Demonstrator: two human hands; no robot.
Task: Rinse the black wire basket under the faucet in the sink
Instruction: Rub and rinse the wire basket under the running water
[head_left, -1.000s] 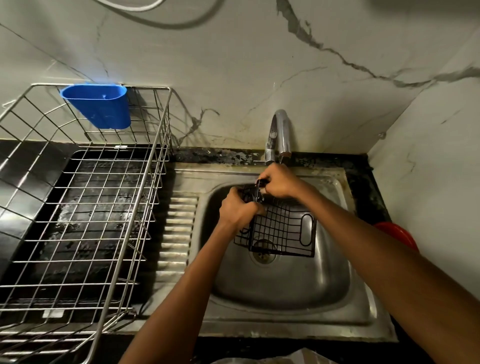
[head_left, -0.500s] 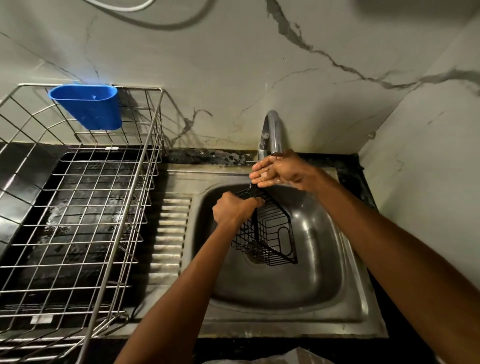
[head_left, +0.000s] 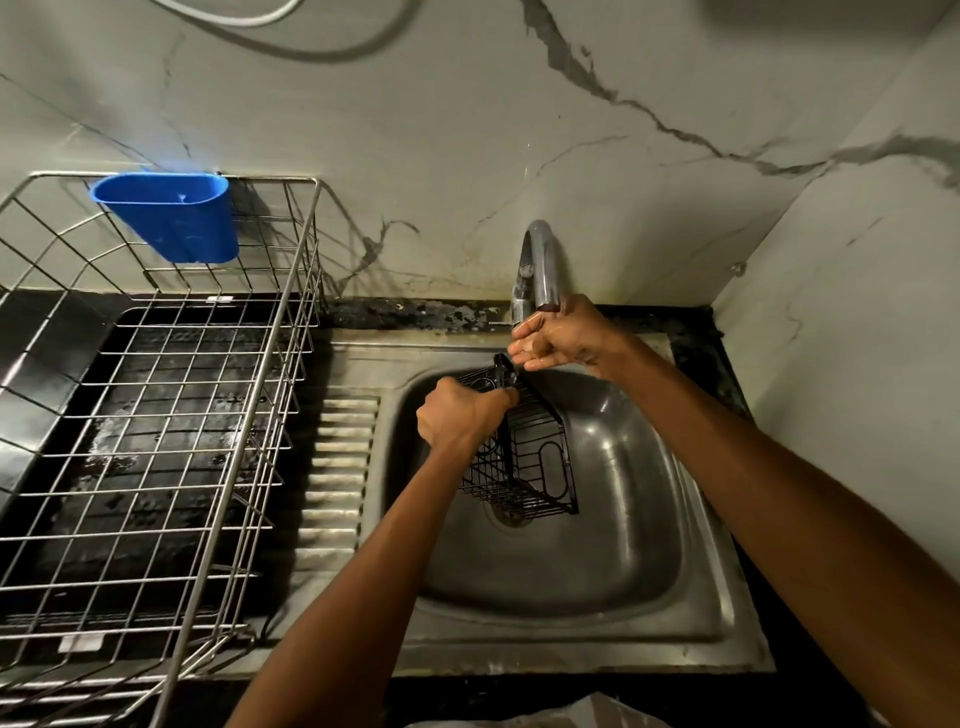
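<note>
The black wire basket (head_left: 530, 462) hangs tilted on its side above the drain of the steel sink (head_left: 613, 618). My left hand (head_left: 460, 415) grips its upper rim. My right hand (head_left: 558, 338) is just under the spout of the chrome faucet (head_left: 540, 265), fingers straight and wet, above the basket's top edge and not holding it. No water stream can be made out.
A large steel dish rack (head_left: 156, 415) stands left of the sink, with a blue plastic cup holder (head_left: 171, 215) hung on its back rim. The ribbed drainboard (head_left: 337, 467) lies between rack and basin. Marble walls close in behind and on the right.
My right hand let go of the basket and rose to the faucet spout with fingers straightened. The basket swung from lying flatter to hanging on its side from my left hand.
</note>
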